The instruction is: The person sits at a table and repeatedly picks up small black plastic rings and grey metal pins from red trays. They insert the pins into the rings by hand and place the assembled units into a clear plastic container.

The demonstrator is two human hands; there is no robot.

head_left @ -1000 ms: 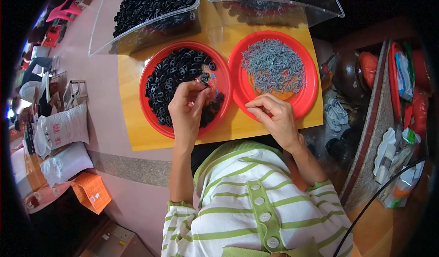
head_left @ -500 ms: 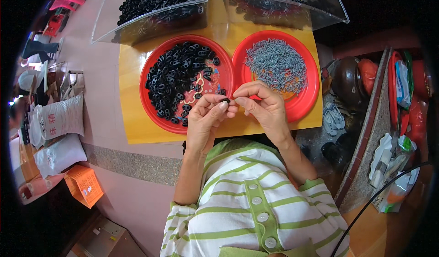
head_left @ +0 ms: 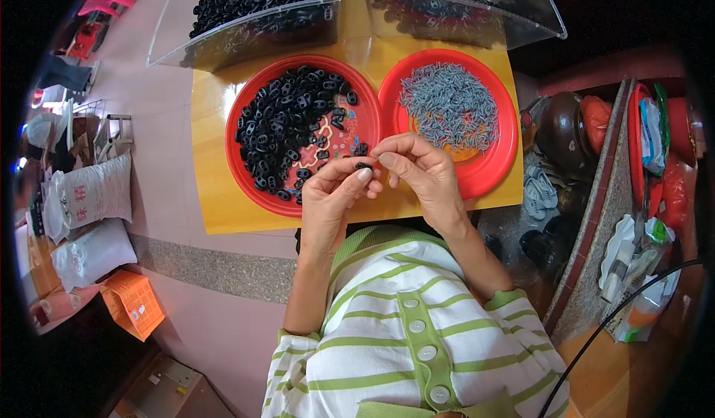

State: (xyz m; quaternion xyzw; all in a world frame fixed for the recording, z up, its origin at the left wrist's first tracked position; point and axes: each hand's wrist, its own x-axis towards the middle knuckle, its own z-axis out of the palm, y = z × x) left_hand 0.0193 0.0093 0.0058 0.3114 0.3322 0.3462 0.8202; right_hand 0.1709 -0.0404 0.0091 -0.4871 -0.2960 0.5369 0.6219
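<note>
My left hand [head_left: 328,198] pinches a small black oval plastic piece [head_left: 363,166] between thumb and forefinger. Close against it, my right hand [head_left: 426,176] has its thumb and forefinger pressed together at the tips; whatever they hold is too small to make out. Both hands are over the near edges of two red plates. In the left red plate [head_left: 365,113] lies a heap of black oval pieces [head_left: 275,120] with two holes each. Many small grey screws [head_left: 450,101] are spread in the right red plate [head_left: 508,131].
Two clear plastic bins, a left one [head_left: 261,38] and a right one [head_left: 447,23], hold more black pieces at the table's far side. The plates rest on a yellow table [head_left: 212,202]. White sacks [head_left: 89,195] and an orange basket [head_left: 132,302] stand on the floor at left.
My right hand's fingertips have shifted slightly left and up, near the black piece. My left hand still holds that piece, and its fingers have moved only a little.
</note>
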